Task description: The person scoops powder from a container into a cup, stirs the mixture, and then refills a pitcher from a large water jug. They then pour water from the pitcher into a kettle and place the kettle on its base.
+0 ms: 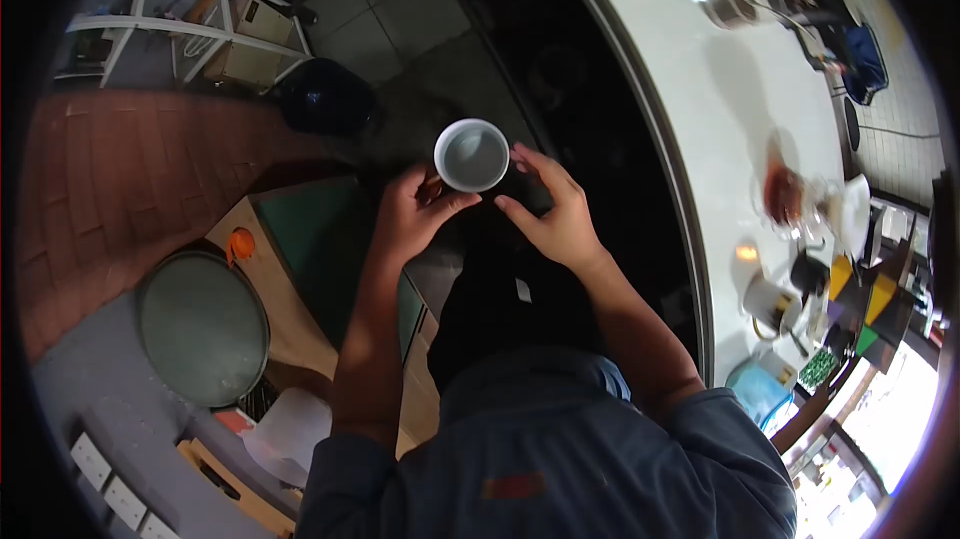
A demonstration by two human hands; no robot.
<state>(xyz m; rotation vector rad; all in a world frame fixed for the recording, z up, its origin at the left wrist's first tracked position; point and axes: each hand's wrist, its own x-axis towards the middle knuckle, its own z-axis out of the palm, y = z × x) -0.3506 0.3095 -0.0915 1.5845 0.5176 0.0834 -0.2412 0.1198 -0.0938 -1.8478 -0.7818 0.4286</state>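
A round white cup faces up toward me, its pale grey inside in full view. My left hand grips it from the lower left, thumb along the near side and fingers tucked under and behind it. On the other side, my right hand is curved with thumb and fingers apart. Its fingertips come right up to the cup's right rim, while a dark gap shows between the palm and the cup. Both forearms reach forward from short dark sleeves.
A long white counter runs along my right, bearing a glass vessel with reddish-brown liquid and a white pot. At left are a round grey-green tray, an orange item and a white shelf unit. A dark bin stands ahead.
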